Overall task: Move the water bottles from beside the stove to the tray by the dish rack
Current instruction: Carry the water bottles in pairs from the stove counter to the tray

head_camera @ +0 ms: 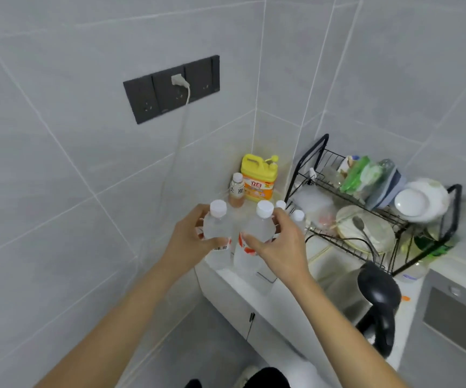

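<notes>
My left hand [195,236] grips a clear water bottle [217,225] with a white cap and a barcode label. My right hand [279,242] grips a second clear water bottle [257,233] with a white cap and a red-and-white label. Both bottles are upright, side by side over the left end of the white counter, next to the black dish rack [324,163]. Two more white-capped bottles [298,217] stand just behind my right hand. A clear tray [265,278] shows below the right-hand bottle; whether the bottles touch it is hidden.
A yellow detergent jug [258,177] and an orange-drink bottle [237,191] stand in the corner. The rack holds plates, bowls, a spoon. A steel kettle with a black handle [377,298] sits on the counter at right. A white cord hangs from the wall socket [170,88].
</notes>
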`<move>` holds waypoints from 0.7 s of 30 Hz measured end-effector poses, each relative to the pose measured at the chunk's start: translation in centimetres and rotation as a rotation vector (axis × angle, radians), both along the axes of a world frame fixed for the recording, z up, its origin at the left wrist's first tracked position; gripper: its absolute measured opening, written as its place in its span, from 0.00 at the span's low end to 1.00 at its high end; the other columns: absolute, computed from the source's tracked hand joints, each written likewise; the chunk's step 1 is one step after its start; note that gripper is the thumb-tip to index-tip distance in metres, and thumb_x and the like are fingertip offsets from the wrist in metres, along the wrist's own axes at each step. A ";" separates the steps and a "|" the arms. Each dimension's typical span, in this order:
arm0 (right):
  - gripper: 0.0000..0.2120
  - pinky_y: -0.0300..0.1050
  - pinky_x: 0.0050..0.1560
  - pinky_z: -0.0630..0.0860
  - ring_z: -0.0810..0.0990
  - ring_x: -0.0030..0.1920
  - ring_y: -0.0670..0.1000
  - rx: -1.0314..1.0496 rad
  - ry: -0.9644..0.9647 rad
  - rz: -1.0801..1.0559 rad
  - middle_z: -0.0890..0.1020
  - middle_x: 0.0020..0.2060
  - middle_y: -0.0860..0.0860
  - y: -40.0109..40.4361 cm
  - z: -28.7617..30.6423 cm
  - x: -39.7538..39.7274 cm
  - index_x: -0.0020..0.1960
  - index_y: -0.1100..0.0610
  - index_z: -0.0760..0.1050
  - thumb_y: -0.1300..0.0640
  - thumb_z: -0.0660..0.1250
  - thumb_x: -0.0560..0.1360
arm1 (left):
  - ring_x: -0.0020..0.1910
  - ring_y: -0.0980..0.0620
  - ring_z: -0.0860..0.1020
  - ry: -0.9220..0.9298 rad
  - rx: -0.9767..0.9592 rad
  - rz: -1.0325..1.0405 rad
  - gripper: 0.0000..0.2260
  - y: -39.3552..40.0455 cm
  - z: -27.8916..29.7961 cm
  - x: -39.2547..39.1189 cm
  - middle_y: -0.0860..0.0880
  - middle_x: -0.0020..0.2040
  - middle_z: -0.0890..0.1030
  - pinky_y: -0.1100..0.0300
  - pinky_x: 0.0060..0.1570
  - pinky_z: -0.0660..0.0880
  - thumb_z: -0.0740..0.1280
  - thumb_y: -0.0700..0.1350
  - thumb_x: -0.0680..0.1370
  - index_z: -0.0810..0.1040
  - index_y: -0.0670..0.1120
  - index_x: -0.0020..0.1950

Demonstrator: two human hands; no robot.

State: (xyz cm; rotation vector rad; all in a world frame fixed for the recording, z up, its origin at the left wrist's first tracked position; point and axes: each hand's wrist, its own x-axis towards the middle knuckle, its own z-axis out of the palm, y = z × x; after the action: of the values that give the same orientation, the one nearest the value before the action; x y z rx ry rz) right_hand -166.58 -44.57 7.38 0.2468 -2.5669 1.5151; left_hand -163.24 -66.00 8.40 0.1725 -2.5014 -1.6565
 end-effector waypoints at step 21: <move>0.27 0.50 0.43 0.77 0.81 0.49 0.53 0.363 -0.234 -0.137 0.77 0.53 0.45 -6.2 -13.0 -13.7 0.62 0.49 0.73 0.42 0.80 0.69 | 0.56 0.71 0.76 -0.292 -0.005 -0.346 0.28 -3.7 -13.8 -21.5 0.69 0.53 0.81 0.72 0.49 0.72 0.82 0.36 0.68 0.75 0.61 0.57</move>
State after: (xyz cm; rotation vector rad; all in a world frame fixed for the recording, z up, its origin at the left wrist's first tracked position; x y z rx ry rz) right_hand -180.29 -50.77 -5.64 -0.0727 -2.9619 1.0812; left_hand -184.72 -69.67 -5.42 -0.0252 -2.8869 -1.8682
